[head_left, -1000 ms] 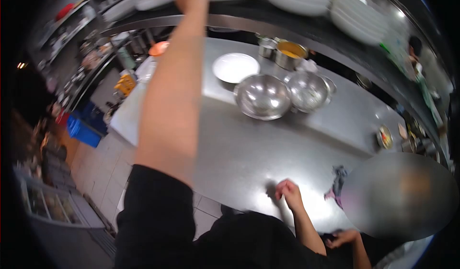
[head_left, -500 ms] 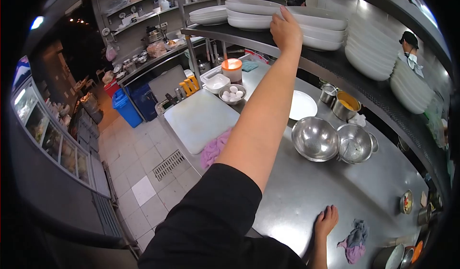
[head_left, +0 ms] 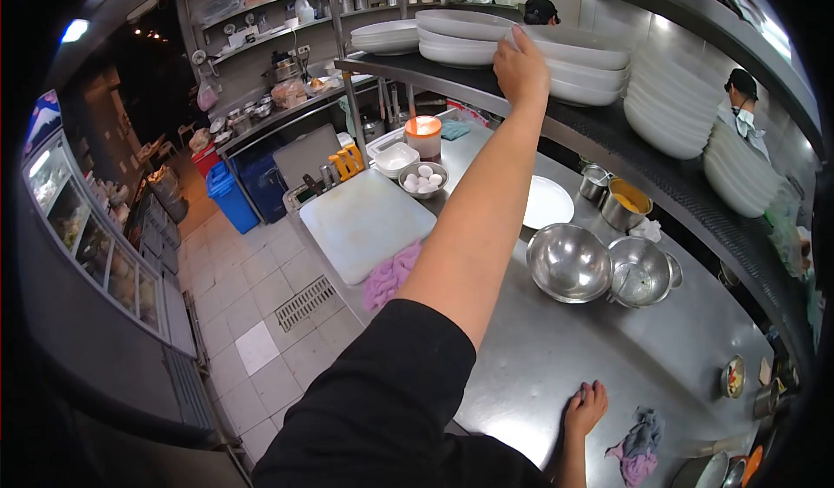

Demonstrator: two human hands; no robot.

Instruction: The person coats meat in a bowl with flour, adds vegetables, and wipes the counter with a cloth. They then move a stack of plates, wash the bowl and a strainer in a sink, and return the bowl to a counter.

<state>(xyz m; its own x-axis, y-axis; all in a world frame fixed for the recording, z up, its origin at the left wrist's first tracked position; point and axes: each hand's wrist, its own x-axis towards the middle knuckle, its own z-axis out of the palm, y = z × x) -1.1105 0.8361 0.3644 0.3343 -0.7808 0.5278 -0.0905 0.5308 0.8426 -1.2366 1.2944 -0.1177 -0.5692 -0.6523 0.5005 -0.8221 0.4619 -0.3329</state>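
Observation:
My left hand point(head_left: 521, 67) is raised to the shelf, its fingers closed at the rim of the top white serving dish point(head_left: 578, 47) in a stack. Part of the grip is hidden behind the hand. Just left of it stands another stack of white dishes point(head_left: 459, 53). Below, my right hand point(head_left: 587, 408) rests on the steel counter point(head_left: 521, 384), fingers apart and slightly bent, holding nothing. A grey and purple cloth point(head_left: 640, 445) lies to its right.
A cutting board point(head_left: 365, 227), a bowl of eggs point(head_left: 423, 179) and a white plate point(head_left: 548, 202) sit on the counter. Steel bowls point(head_left: 569, 262) stand toward the right. More stacked bowls point(head_left: 669, 106) line the shelf. Co-workers point(head_left: 743, 110) are behind it.
The view has shifted slightly, so the shelf sits a little lower. My left hand stays at the dishes. The right hand's fingers look a bit more bent on the counter.

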